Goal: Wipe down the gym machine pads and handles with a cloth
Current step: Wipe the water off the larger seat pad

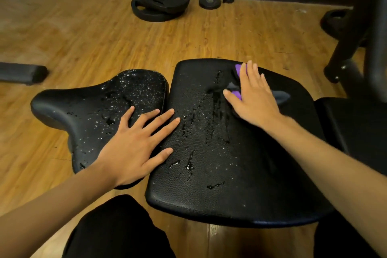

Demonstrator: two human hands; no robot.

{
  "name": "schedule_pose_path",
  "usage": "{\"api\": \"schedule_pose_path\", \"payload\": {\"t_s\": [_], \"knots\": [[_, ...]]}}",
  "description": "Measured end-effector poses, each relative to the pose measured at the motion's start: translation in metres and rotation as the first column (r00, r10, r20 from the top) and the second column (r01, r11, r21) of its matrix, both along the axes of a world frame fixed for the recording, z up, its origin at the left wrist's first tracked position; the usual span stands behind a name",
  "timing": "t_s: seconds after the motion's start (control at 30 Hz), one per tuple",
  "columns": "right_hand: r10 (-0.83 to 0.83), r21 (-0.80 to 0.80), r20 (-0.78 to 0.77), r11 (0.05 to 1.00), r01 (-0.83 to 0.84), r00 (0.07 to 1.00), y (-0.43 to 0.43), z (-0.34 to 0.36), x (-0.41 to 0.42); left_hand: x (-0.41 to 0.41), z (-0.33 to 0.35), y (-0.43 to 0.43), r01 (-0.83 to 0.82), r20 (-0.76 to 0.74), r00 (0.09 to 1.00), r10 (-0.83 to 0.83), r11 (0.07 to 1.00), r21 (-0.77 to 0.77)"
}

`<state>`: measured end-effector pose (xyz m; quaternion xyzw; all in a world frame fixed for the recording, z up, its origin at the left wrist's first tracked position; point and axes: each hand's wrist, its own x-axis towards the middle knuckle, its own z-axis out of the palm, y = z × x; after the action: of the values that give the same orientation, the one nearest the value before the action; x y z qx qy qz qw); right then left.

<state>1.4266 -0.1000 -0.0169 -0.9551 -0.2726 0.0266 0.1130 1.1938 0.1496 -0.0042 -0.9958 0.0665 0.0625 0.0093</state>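
Cloth [238,68], purple and perhaps part grey, lies at the far end of the wet large pad [219,163], pressed under the flat, straight-fingered right grip [253,98]; the left grip [136,148] rests splayed open across the droplet-covered smaller pad [94,111] and the large pad.

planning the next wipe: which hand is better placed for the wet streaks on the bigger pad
Right. The right hand presses the purple cloth on the bigger pad, beside the wet streaks. The left hand lies flat, partly on the seat pad, holding no cloth.
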Motion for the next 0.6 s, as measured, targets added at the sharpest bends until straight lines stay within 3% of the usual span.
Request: {"api": "schedule_pose_path", "payload": {"t_s": [0.17,0.33,0.43,0.6], "knots": [[-0.026,0.037,-0.033,0.999,0.027,0.999,0.021,0.010,0.029,0.000,0.001,-0.001,-0.006,-0.005,1.000,0.006,1.000,0.009],[0.017,0.074,-0.099,0.997,-0.010,0.995,-0.020,0.014,-0.080,-0.002,0.003,-0.004,-0.012,-0.006,1.000,0.012,1.000,0.017],[0.038,0.000,-0.134,0.999,-0.038,0.990,-0.044,0.015,-0.129,-0.002,0.004,-0.003,-0.010,-0.008,1.000,0.010,1.000,0.016],[0.015,0.001,-0.025,1.000,-0.015,1.000,-0.013,0.008,-0.059,-0.001,0.002,-0.001,0.003,-0.001,1.000,-0.003,1.000,0.015]]}}
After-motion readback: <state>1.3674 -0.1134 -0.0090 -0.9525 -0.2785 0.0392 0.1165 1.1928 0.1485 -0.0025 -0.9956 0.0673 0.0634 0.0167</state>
